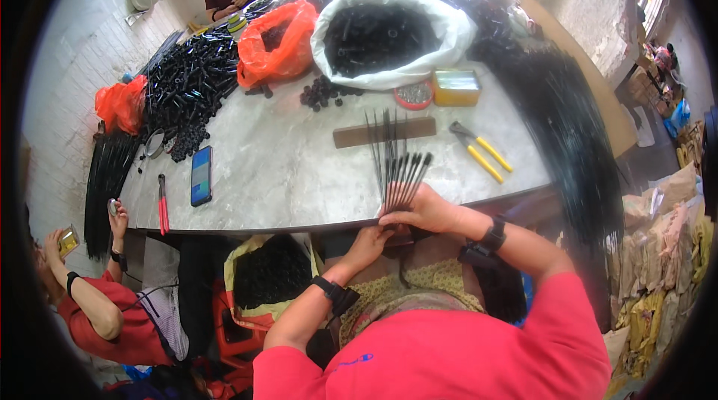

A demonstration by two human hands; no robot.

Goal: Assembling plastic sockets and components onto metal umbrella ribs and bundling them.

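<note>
A fanned bundle of thin black rods [394,175] stands up over the table's near edge; some have thicker black tips. My right hand [428,209] is closed around its lower part from the right. Just below, my left hand [366,247] pinches at the bundle's lower ends, its fingertips against my right hand and partly hidden. Beyond the rods lies a flat dark bar [384,132] on the table. To its right rest pincers with yellow handles [482,151]. A red round dish of small metal pieces [413,95] and a yellow box [456,89] stand farther back.
A white sack of black tubes [329,48] and an orange-red bag [262,63] stand at the back. Black parts pile up at left [198,71]; long black rods [568,123] hang over the right edge. Red-handled pliers [162,209], a phone [201,175] and a seated co-worker [112,318] are at left.
</note>
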